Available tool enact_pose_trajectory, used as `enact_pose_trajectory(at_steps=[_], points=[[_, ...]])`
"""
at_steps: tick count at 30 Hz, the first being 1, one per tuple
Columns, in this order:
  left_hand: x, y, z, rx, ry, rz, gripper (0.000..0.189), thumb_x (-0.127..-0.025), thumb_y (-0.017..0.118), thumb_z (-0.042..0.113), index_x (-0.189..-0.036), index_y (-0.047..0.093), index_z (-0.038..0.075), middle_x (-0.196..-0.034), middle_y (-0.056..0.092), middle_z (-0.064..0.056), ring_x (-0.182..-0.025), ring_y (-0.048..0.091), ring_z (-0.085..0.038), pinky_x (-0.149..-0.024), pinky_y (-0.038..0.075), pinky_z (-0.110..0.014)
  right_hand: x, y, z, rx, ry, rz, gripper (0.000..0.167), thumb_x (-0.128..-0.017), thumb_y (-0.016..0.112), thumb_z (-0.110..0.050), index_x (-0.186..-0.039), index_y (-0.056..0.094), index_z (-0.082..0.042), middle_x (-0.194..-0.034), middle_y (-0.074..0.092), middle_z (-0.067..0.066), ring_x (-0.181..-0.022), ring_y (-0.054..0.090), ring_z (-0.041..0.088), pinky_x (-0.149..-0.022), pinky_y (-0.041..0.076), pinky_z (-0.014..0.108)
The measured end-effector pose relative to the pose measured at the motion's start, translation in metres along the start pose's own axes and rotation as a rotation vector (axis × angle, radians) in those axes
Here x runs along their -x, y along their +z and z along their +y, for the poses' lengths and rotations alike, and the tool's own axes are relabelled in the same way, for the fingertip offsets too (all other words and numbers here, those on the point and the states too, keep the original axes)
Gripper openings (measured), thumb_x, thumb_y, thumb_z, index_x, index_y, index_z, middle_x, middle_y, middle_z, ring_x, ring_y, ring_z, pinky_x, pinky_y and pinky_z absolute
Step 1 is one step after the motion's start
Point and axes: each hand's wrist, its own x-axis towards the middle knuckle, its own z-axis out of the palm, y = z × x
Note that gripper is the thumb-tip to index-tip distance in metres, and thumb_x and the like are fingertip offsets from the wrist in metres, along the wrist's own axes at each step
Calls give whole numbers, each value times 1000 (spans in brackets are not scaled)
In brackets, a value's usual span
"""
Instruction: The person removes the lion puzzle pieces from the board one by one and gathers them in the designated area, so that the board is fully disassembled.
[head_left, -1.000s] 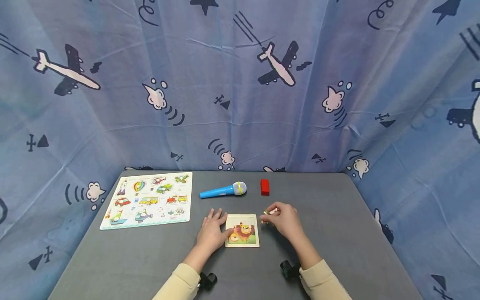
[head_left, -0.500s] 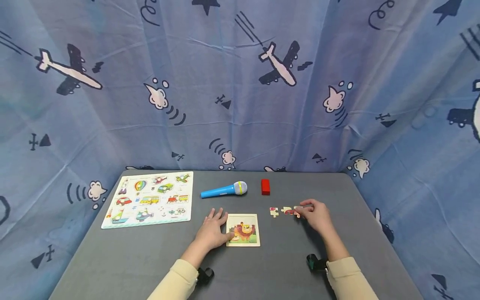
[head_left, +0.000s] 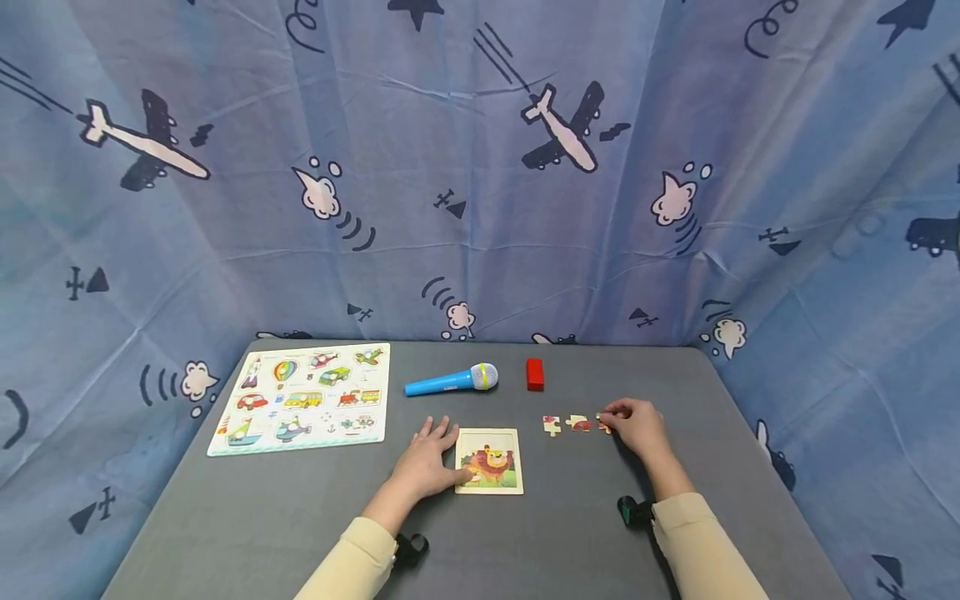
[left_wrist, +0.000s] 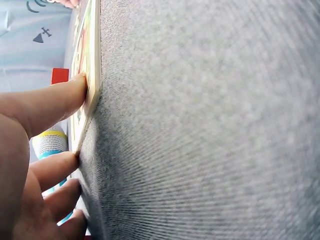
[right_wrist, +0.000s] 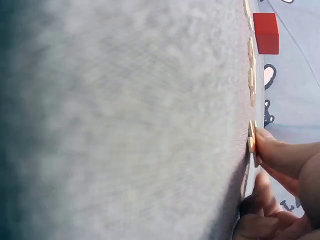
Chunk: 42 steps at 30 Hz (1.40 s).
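A square wooden puzzle board (head_left: pixel 498 483) with a lion picture lies in front of me in the head view. My left hand (head_left: pixel 423 468) is spread at its left edge, the thumb resting on the picture and the fingers on the table. To the board's right, two jigsaw pieces (head_left: pixel 579 423) (head_left: pixel 552 426) lie apart in a row. At the row's right end my right hand (head_left: pixel 636 427) pinches another jigsaw piece (right_wrist: pixel 252 144) between thumb and fingers, close over the table. The hand partly covers that piece in the head view.
Behind the board lie a blue toy microphone (head_left: pixel 450 382) and a red block (head_left: pixel 535 375). A large picture board of vehicles (head_left: pixel 300 404) lies at the back left. A patterned blue curtain (head_left: pixel 480 208) hangs behind the grey table (head_left: pixel 555 542).
My right hand has moved right, from beside the lion board to the end of the row. The row of pieces has come into sight. My left hand stays at the board.
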Motion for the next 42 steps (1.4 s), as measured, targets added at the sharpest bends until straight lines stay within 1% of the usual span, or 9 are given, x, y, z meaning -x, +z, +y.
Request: enact_pose_trajectory(at_steps=[3,10,14,18,24,27,29,34,42], points=[[0,0,-1,13,-5,0,84,-82,81,42,-150,48,7,-162,36,-15,-154,19,-42,-122,24,-59,-2,1,1,8,-8,0,24,-90,77,-22,-104,75,-2,-90,71,12,-87,61,30,-79,47,45],[1,0,-3,5,11,-15,86,-82,80,43,-152,46,6,-163,33,-16,-154,18,-42,-122,23,-59,0,2,-8,-12,-29,37,26,-91,76,-24,-107,73,-4,-87,68,9,-77,59,21,-66,44,31],[2,0,-5,14,23,-41,87,-83,79,43,-153,44,6,-164,31,-17,-154,15,-43,-122,22,-60,10,0,-32,-48,-100,11,27,-91,76,-22,-110,73,-3,-90,69,9,-76,62,19,-61,48,29],[4,-2,-8,29,24,-59,88,-82,79,43,-154,42,6,-164,29,-17,-155,14,-43,-122,21,-61,22,1,-62,-95,-171,-31,29,-90,77,-19,-112,73,-2,-90,69,8,-79,66,19,-62,52,29],[2,-2,-9,42,33,-55,88,-82,80,42,-154,43,6,-165,29,-16,-155,14,-42,-123,20,-60,38,11,-89,-132,-184,-46,28,-88,79,-18,-111,73,-2,-89,70,6,-75,63,19,-64,51,28],[1,-1,-8,51,36,-52,88,-81,81,41,-153,43,6,-165,29,-16,-155,14,-42,-123,20,-60,46,17,-101,-148,-174,-51,27,-88,80,-19,-110,74,-4,-89,69,4,-73,57,15,-63,49,27],[1,0,-8,56,36,-48,88,-81,81,41,-153,43,6,-164,30,-16,-155,14,-42,-123,19,-60,52,22,-110,-195,-166,-64,27,-87,81,-18,-108,74,-4,-88,70,5,-72,58,15,-62,50,26],[1,0,-7,61,15,-52,88,-81,82,40,-153,44,7,-165,30,-15,-155,14,-41,-123,19,-59,65,41,-135,-281,-152,-137,24,-87,81,-16,-107,74,-4,-86,71,3,-68,60,14,-60,52,26],[-1,-1,-7,53,2,-43,87,-80,83,40,-152,46,7,-164,31,-15,-155,15,-40,-123,20,-59,81,79,-158,-238,-223,-244,22,-88,79,-16,-107,74,-5,-85,70,1,-66,57,13,-58,49,26]])
